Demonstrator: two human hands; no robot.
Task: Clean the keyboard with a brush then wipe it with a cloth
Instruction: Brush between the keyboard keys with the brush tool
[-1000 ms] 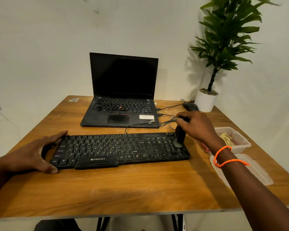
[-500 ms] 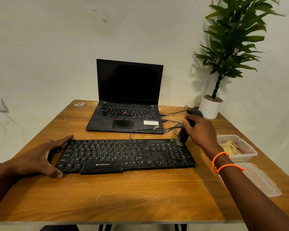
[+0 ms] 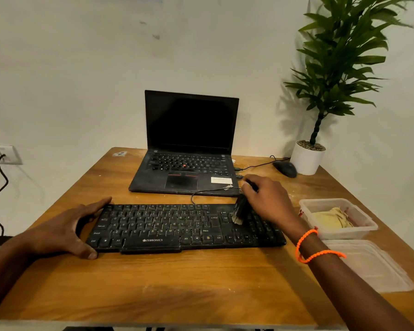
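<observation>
1. The keyboard (image 3: 184,226) lies on the surface (image 3: 201,283); the left hand (image 3: 67,231) braces its left end, fingers straight.
2. The right hand (image 3: 265,199) keeps its grip curled round the brush (image 3: 240,210), bristles on the right-hand keys.
3. Sweep lightly between rows, pushing dust off an edge.

- On my feed both forearms are bare; I see no sleeve on either one.
- My right hand (image 3: 268,201) has two thin bright-orange bands (image 3: 307,244) at the wrist, just beside the keyboard's (image 3: 177,228) right end.
- The bands look beaded or braided, one loop above the other, slightly askew.
- My left hand (image 3: 65,230), at the keyboard's left end, wears nothing that I can see.
</observation>
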